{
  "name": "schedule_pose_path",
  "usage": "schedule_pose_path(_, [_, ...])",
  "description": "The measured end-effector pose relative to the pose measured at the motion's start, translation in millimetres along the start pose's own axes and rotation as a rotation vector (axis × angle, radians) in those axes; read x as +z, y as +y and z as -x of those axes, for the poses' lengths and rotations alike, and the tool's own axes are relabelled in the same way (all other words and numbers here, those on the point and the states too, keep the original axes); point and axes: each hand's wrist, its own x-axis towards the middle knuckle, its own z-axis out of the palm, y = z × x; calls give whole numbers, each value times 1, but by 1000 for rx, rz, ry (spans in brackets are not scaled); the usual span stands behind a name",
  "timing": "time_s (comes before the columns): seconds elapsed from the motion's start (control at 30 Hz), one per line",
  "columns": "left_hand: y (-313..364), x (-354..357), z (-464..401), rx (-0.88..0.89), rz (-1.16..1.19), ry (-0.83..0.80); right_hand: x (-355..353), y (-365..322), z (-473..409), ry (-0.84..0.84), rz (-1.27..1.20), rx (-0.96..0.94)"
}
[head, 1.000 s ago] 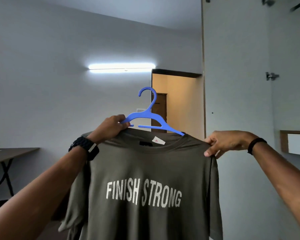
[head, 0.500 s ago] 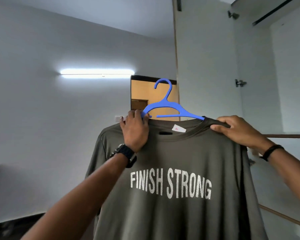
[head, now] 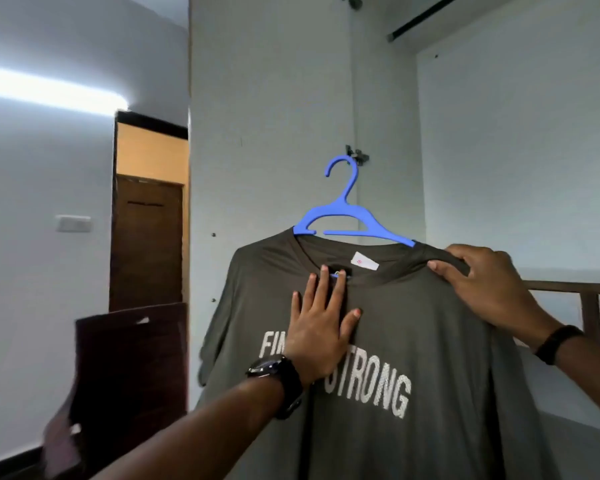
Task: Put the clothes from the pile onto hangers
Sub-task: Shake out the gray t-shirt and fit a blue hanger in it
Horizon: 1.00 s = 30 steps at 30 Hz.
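Note:
An olive T-shirt (head: 430,341) printed with white letters hangs on a blue plastic hanger (head: 347,216) in front of me. The hanger's hook rises above the collar, close to a metal latch (head: 357,155) on the white wardrobe door; I cannot tell if they touch. My left hand (head: 321,323) lies flat and open on the shirt's chest just below the collar, fingers spread. My right hand (head: 482,282) pinches the shirt's right shoulder over the end of the hanger.
White wardrobe doors (head: 274,133) fill the space behind the shirt. A brown wooden door (head: 146,244) stands in a doorway at the left. A dark chair back (head: 129,368) is at the lower left. A wooden rail (head: 575,289) runs at the right.
My view has turned right toward the wardrobe. My left hand let go of the hanger's left end and slid down flat onto the shirt's chest. My right hand kept its hold on the shoulder.

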Motion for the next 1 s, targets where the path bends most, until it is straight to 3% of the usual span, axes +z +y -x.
schedule_pose_path(0.27, [37, 25, -155, 118, 147, -208, -33, 77, -114, -9, 126, 94])
schedule_pose_path(0.53, [139, -80, -359, 277, 363, -115, -184, 77, -302, 35, 357, 106])
schedule_pose_path(0.7, [204, -136, -450, 421, 514, -159, -282, 65, -372, 117, 563, 105])
schedule_pose_path(1.0, [368, -126, -544, 588, 606, -226, -400, 92, -440, 284, 863, 121])
